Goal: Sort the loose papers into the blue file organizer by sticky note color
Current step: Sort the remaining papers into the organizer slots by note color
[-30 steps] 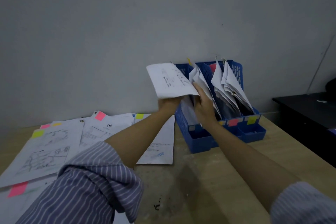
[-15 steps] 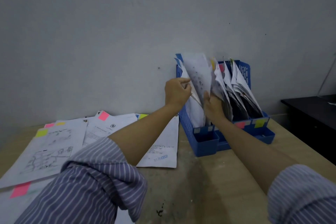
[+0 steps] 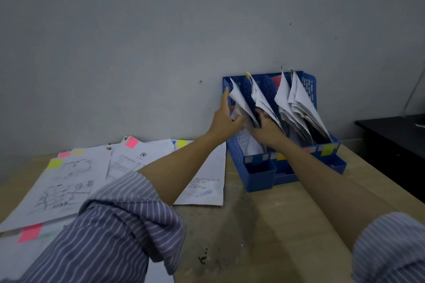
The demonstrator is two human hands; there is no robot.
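Note:
The blue file organizer (image 3: 259,174) stands against the wall at the right of the wooden table. Its compartments hold upright white papers. A white paper (image 3: 241,103) sits in the leftmost compartment. My left hand (image 3: 225,119) is at that compartment's left wall, fingers stretched upward and thumb against the paper. My right hand (image 3: 266,128) reaches in beside it, fingers curled round the lower part of the filed papers (image 3: 262,101) in the second compartment. Loose papers (image 3: 76,174) with pink, yellow and green sticky notes lie spread on the left.
Coloured labels mark the organizer's front: yellow (image 3: 280,156) and yellow-green (image 3: 327,149). A sheet with blue stamped text (image 3: 207,184) lies just left of the organizer. A black table (image 3: 391,138) stands at the far right. A grey wall is close behind.
The paper that my left hand held up has gone down into the leftmost compartment. My left hand's fingers have straightened beside it. My right hand stays among the filed papers.

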